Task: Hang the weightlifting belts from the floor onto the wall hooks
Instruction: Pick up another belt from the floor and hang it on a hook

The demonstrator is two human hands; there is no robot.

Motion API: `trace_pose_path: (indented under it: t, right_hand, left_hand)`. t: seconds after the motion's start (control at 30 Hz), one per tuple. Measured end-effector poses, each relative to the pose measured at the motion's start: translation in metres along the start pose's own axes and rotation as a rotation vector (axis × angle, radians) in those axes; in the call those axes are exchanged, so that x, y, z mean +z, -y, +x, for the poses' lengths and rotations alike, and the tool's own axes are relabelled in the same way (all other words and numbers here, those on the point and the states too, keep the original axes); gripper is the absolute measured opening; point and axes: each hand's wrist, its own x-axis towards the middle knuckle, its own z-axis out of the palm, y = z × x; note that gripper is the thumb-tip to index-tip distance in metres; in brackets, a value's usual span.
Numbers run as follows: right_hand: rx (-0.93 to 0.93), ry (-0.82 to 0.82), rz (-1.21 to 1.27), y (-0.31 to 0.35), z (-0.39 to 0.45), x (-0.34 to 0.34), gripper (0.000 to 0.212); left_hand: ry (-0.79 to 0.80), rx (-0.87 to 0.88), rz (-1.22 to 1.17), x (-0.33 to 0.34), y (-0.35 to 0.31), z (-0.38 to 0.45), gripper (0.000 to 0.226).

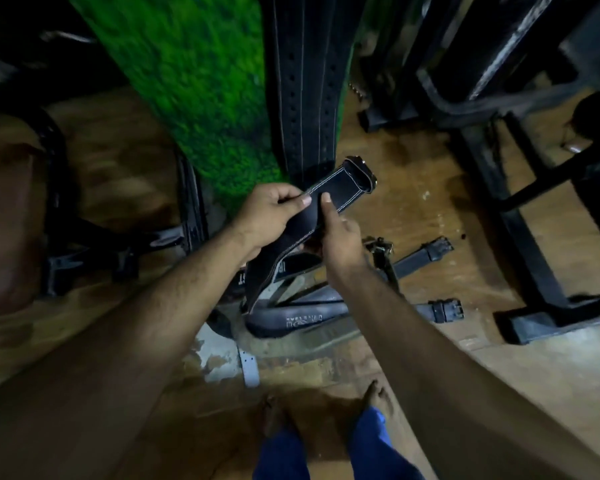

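Note:
Both my hands hold one black leather belt (347, 183) with white stitching, lifted above the floor, its buckle end pointing up and right. My left hand (271, 216) pinches its upper edge between thumb and fingers. My right hand (336, 233) grips it from below with the thumb on top. The belt's wide part hangs down between my forearms. Several more black belts (302, 320) lie on the wooden floor below. Two punched black belts (302, 88) hang flat against the green wall. No hook is in view.
The green turf-covered wall (194, 74) stands straight ahead. Black machine frames (520, 216) stand on the right and another black frame (118, 247) on the left. Loose belt ends (444, 310) with buckles lie towards the right frame. My bare feet (378, 400) stand on the wooden floor.

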Motion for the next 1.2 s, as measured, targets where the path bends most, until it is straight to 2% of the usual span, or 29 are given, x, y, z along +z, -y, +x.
trace_pose_path:
  t: [0.07,0.13,0.17,0.4,0.57,0.63,0.8,0.87,0.93,1.0,1.1,1.2]
  right_hand:
    - [-0.051,0.056,-0.043,0.029,-0.019,0.007,0.039]
    - [-0.100,0.090,-0.038,0.061,-0.033,0.015,0.015]
    - [-0.113,0.109,-0.054,0.076,-0.040,0.019,0.014]
    - [-0.222,0.306,-0.153,0.169,-0.093,0.053,0.038]
    - [-0.328,0.377,-0.153,0.244,-0.137,0.076,0.036]
    - [-0.410,0.433,-0.171,0.273,-0.155,0.084,0.041]
    - [-0.661,0.619,-0.295,0.327,-0.211,0.105,0.035]
    - [-0.782,0.634,-0.337,0.349,-0.229,0.113,0.043]
    - [-0.840,0.653,-0.350,0.373,-0.248,0.117,0.027]
    - [-0.906,0.656,-0.383,0.394,-0.268,0.123,0.020]
    - [-1.035,0.632,-0.430,0.419,-0.294,0.136,0.032]
    - [-1.163,0.613,-0.413,0.441,-0.317,0.149,0.044]
  left_hand:
    - [-0.057,0.021,-0.016,-0.011,-0.026,-0.021,0.020]
    - [-0.100,0.002,-0.057,-0.023,-0.048,-0.038,0.018]
    - [-0.121,-0.004,-0.076,-0.029,-0.058,-0.048,0.016]
    - [-0.269,0.135,-0.182,-0.061,-0.141,-0.112,0.015]
    - [-0.326,0.265,-0.206,-0.074,-0.210,-0.148,0.015]
    - [-0.362,0.315,-0.204,-0.081,-0.240,-0.161,0.017]
    - [-0.472,0.506,-0.143,-0.095,-0.314,-0.192,0.025]
    - [-0.484,0.583,-0.126,-0.097,-0.341,-0.207,0.028]
    - [-0.481,0.649,-0.112,-0.101,-0.360,-0.217,0.038]
    - [-0.481,0.698,-0.117,-0.106,-0.379,-0.229,0.047]
    - [-0.499,0.779,-0.161,-0.115,-0.408,-0.248,0.060]
    - [-0.505,0.883,-0.240,-0.120,-0.434,-0.259,0.042]
